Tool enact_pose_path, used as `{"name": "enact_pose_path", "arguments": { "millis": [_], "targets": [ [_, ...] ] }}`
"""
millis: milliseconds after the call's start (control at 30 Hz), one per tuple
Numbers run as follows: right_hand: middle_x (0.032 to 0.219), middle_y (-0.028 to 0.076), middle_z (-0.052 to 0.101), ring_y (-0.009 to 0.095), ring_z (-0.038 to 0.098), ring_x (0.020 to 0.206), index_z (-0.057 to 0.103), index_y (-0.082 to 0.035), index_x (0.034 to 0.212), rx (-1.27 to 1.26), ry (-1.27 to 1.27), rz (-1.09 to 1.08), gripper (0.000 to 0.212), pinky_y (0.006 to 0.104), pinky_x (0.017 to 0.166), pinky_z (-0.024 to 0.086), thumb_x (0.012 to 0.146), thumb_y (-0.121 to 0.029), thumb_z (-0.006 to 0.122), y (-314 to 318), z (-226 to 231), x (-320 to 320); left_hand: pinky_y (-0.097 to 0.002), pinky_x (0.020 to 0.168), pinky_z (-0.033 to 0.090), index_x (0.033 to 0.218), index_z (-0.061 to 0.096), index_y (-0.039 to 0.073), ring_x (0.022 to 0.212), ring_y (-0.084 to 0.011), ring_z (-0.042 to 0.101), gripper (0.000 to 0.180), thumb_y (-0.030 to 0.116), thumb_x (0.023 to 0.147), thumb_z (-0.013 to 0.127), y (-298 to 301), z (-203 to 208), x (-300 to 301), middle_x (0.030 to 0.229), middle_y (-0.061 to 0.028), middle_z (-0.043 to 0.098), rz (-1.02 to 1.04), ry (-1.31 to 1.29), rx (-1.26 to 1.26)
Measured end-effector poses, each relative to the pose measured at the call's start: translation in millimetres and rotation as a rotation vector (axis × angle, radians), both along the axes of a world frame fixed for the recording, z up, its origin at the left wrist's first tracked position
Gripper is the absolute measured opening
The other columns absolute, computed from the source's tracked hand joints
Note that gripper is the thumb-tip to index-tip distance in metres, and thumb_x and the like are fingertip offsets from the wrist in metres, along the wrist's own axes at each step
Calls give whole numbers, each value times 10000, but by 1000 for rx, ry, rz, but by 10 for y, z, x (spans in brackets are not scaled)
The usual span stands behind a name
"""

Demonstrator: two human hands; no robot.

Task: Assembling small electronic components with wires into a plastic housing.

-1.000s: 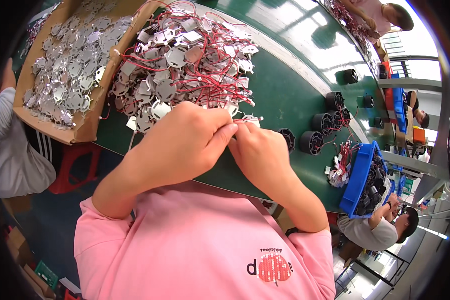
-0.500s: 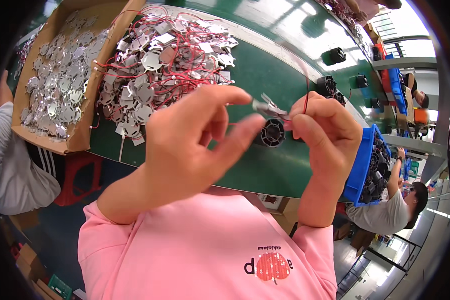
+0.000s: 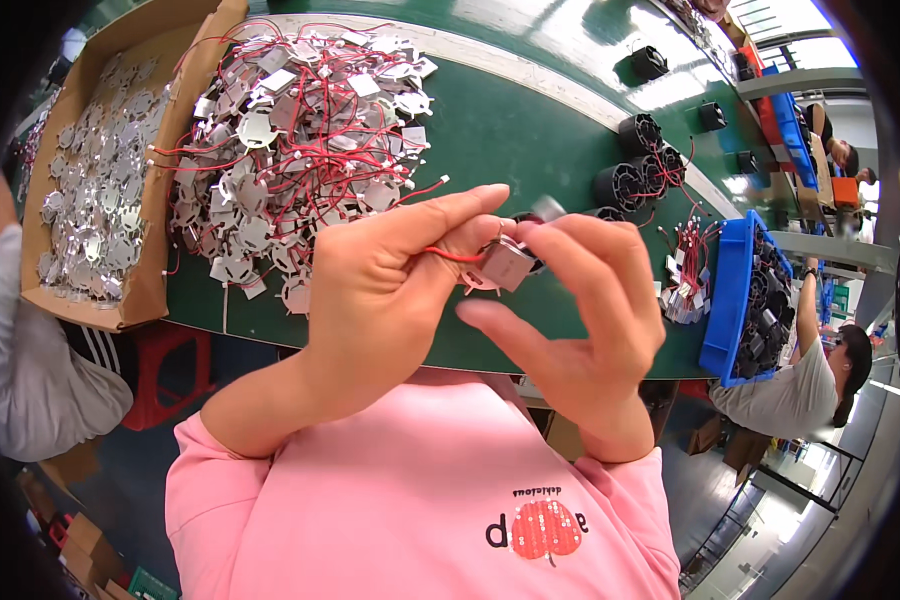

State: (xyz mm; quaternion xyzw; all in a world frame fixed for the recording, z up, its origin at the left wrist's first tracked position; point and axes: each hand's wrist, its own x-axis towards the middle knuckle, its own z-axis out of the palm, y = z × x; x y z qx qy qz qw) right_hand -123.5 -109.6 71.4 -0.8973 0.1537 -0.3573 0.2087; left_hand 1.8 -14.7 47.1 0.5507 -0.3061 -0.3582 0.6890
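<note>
While our left hand [image 3: 390, 290] pinches one small metal part [image 3: 507, 262] with its red wire [image 3: 448, 254] between thumb and forefinger, our right hand [image 3: 590, 320] closes its fingertips on the same part from the other side; so both hands grip the one piece, held up in the air above the near edge of the green table [image 3: 500, 130]; what exactly the fingers do to it we cannot tell, since they hide most of it. Judging by the piles, we are far from finished; the heap of wired parts [image 3: 290, 140] beyond our left hand lies large and tangled on the table, and the cardboard box [image 3: 140, 290] to the left holds many more silver plates [image 3: 90, 190] without wires. To the right, a few black round housings [image 3: 640, 130] stand on the table with red wires trailing from them, and a small bunch of parts [image 3: 682, 290] lies just beside the blue bin [image 3: 730, 290], which holds dark pieces; these look to us like the smaller share, though we cannot say which pile is the finished one. Another person [image 3: 790, 375] sits past the bin, apart from our work.
</note>
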Motion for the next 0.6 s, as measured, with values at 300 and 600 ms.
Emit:
{"name": "enact_pose_path", "arguments": {
  "millis": [300,600],
  "targets": [
    [990,103,615,196,581,755,676,-19,1044,66,154,-103,426,295,676,497,635,37,783,106,-187,-137,-202,670,541,1201,627,-23,759,-102,625,262,49,955,574,-25,-122,-114,946,-94,702,-84,25,76],
    [969,81,610,183,569,731,668,-13,1041,95,410,56,394,279,638,475,658,50,736,-439,-92,-327,-230,614,555,1273,541,-43,784,-158,675,368,-14,910,595,94,-191,49,1048,-168,687,-23,-106,272]
  ]
}}
